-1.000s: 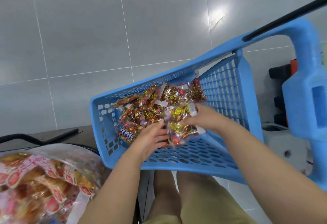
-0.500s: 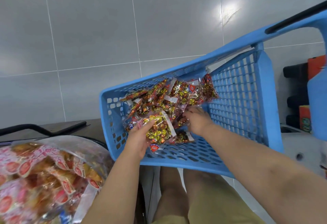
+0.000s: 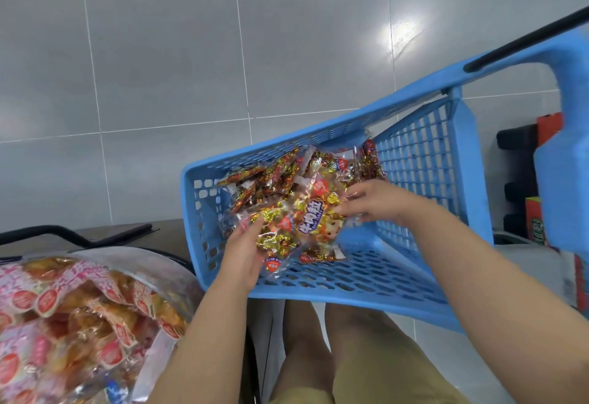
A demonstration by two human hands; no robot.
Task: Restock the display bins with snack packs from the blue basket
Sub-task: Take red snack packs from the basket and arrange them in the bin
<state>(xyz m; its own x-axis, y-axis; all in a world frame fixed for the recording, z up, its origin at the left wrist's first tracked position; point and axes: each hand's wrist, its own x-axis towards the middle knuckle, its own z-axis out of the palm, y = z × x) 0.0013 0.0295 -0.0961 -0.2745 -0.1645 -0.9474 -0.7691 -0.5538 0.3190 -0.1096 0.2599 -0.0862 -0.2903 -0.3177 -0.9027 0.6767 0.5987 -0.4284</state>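
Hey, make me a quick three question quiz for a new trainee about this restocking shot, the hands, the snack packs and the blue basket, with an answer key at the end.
1. True or false: both hands grip the same snack pack.
2. Where do the remaining snack packs lie in the blue basket? A) against its far wall B) spread over its whole floor C) outside it
3. Fill in: the big clear bag of orange snacks sits on the person's ____ side.

Key:
1. True: the left hand holds the pack's lower end, the right hand its upper end.
2. A
3. left
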